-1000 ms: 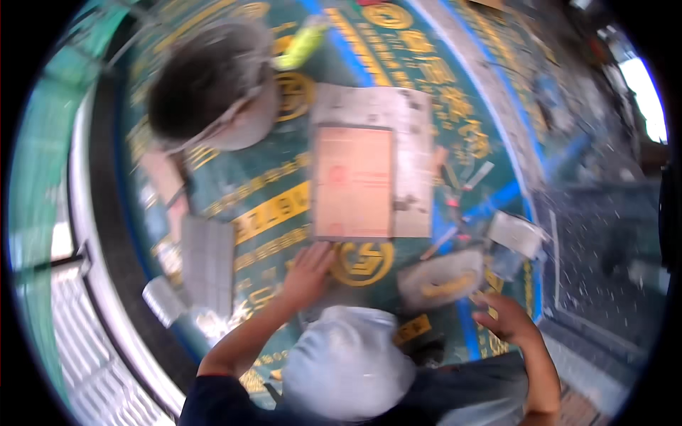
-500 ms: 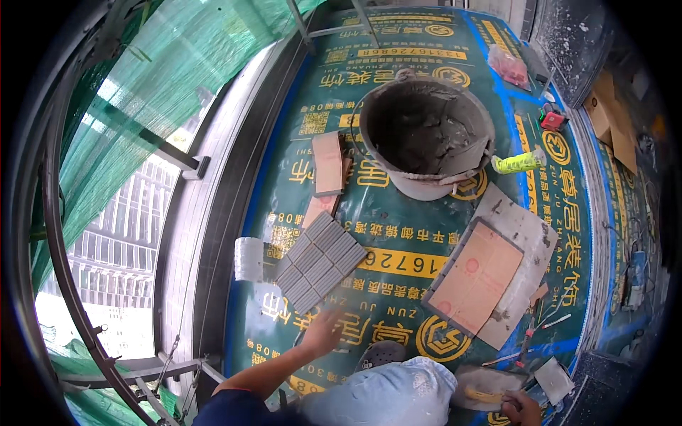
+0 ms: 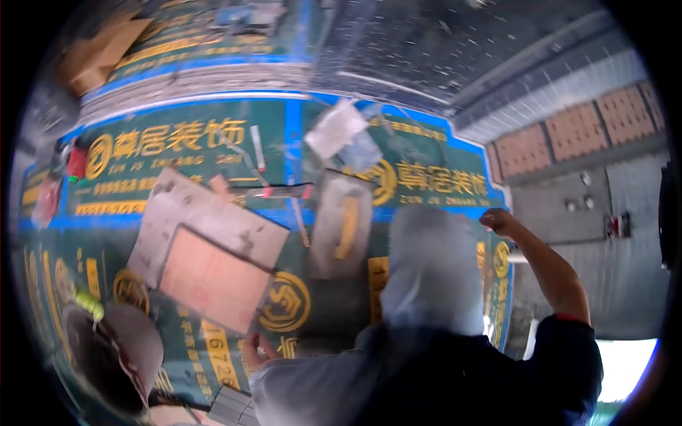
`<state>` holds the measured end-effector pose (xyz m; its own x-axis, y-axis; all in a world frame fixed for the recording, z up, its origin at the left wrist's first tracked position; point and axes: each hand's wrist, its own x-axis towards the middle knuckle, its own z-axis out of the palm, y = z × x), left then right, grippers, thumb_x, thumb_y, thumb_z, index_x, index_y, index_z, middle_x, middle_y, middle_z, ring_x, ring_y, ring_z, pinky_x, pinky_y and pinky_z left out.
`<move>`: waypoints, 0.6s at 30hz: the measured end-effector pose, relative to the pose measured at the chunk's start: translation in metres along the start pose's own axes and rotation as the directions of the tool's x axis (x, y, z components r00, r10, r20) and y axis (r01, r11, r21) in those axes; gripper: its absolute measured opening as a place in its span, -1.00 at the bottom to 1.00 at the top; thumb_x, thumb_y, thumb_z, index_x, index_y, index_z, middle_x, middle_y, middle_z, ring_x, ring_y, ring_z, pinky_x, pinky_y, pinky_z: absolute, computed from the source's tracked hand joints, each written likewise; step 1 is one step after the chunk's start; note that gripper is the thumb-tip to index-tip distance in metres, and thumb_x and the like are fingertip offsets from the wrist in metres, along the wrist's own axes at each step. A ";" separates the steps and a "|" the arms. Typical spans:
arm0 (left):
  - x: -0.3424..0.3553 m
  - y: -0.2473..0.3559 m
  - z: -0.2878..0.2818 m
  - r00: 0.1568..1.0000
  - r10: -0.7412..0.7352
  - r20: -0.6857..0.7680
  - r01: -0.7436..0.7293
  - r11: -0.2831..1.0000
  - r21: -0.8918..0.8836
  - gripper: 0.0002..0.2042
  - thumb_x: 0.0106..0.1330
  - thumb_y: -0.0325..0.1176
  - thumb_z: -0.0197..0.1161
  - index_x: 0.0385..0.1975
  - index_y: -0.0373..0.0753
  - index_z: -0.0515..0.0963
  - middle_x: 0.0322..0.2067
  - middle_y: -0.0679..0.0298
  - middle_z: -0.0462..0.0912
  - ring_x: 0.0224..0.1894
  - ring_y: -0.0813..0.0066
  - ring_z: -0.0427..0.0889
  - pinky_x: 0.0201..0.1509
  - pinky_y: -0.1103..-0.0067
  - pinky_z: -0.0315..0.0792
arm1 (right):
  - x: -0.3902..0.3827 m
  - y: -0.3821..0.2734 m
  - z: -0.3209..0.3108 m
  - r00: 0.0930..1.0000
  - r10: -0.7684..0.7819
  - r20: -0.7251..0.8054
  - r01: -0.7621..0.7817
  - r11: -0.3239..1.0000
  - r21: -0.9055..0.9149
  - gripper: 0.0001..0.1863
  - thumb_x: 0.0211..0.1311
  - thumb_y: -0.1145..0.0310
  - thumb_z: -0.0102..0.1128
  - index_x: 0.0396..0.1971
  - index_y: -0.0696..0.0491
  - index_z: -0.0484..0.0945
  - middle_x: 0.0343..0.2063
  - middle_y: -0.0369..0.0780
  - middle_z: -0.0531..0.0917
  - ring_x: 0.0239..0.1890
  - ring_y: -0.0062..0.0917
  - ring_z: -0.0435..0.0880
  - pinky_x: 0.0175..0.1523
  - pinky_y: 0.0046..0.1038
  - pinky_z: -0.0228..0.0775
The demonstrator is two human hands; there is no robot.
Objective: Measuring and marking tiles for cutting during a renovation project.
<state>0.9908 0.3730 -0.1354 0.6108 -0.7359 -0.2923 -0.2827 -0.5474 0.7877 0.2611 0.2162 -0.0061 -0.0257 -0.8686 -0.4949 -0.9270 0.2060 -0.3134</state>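
Green floor sheet (image 3: 220, 110), blue tape along far edge; dark panel (image 3: 440, 42) beyond. Brown tile (image 3: 213, 280) on pale board (image 3: 213, 216); sheet showing between tile and trowel (image 3: 344, 227). Left hand (image 3: 257, 351) by tile's near corner, blurred, grip unclear; right hand (image 3: 499, 221) fingers curled near sheet's right edge, contents unclear.

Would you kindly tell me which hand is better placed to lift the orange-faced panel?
Probably the left hand: it is near the orange-faced panel, while the right hand is farther off, beyond the pale trouser leg.
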 end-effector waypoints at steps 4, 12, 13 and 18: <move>0.049 0.028 0.012 0.935 0.027 0.352 -0.081 0.987 0.139 -0.66 0.60 -0.18 0.13 0.19 -0.26 0.50 0.10 0.08 0.64 0.13 0.30 0.61 0.25 0.44 0.44 | -0.162 0.033 0.046 0.832 0.555 0.006 -0.525 0.784 0.330 -0.60 0.36 0.10 0.37 -0.16 0.20 0.68 -0.39 -0.07 0.75 -0.42 -0.47 0.73 -0.22 -0.31 0.57; 0.095 0.114 0.051 0.882 0.346 0.320 -0.374 0.927 0.028 -0.87 0.47 -0.43 0.25 -0.14 -0.33 0.66 -0.33 0.20 0.74 -0.35 0.46 0.67 -0.16 0.51 0.55 | -0.118 0.000 0.081 0.916 0.397 0.049 -0.392 0.865 0.312 -0.66 0.43 0.12 0.27 -0.09 0.10 0.71 -0.25 -0.13 0.78 -0.19 -0.38 0.80 -0.05 -0.39 0.59; 0.103 0.134 0.050 0.843 0.439 0.310 -0.481 0.874 0.072 -0.88 0.45 -0.45 0.26 -0.14 -0.34 0.66 -0.39 0.19 0.72 -0.41 0.47 0.66 -0.23 0.52 0.53 | -0.092 -0.011 0.080 0.964 0.263 0.023 -0.258 0.921 0.293 -0.69 0.44 0.16 0.27 -0.09 0.10 0.71 -0.21 -0.13 0.78 -0.14 -0.38 0.79 -0.02 -0.39 0.59; 0.150 0.254 0.062 0.600 0.689 0.408 -0.799 0.543 0.259 -0.92 0.39 -0.50 0.29 -0.20 -0.30 0.67 -0.49 0.06 0.67 -0.56 0.33 0.63 -0.43 0.41 0.48 | 0.018 -0.075 0.061 0.976 -0.214 0.037 0.157 0.813 0.561 -0.73 0.43 0.31 0.30 0.02 0.12 0.65 -0.08 -0.07 0.74 -0.04 -0.34 0.76 0.04 -0.37 0.57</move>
<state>0.9652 0.0991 -0.0127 -0.1299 -0.9807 0.1462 -0.8329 0.1879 0.5205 0.3530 0.2127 -0.0412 0.1871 -0.8753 -0.4460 -0.5475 0.2840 -0.7872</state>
